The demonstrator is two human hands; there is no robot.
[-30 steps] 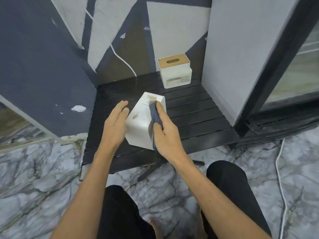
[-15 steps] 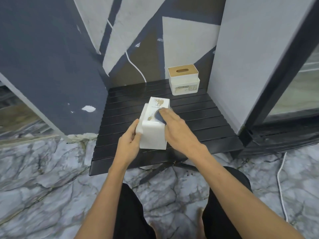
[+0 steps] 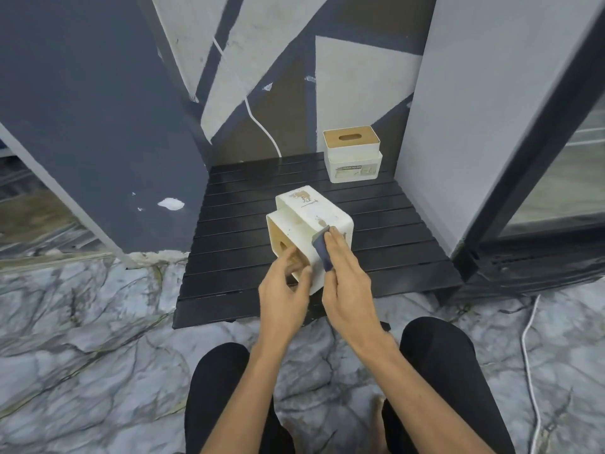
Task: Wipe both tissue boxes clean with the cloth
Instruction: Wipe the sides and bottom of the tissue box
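Two tissue boxes on black slatted bench: near tissue box tipped, left hand fingers gripping it; right hand fingers flat, pressing one cloth. Far tissue box upright at back.

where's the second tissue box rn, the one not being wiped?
In the head view, the wooden-lidded tissue box stands upright at the far right corner of the black slatted table, against the wall, beyond the tipped box.

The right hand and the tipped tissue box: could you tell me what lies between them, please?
In the head view, the dark cloth lies between the right hand and the tipped tissue box, pressed flat by straight fingers.
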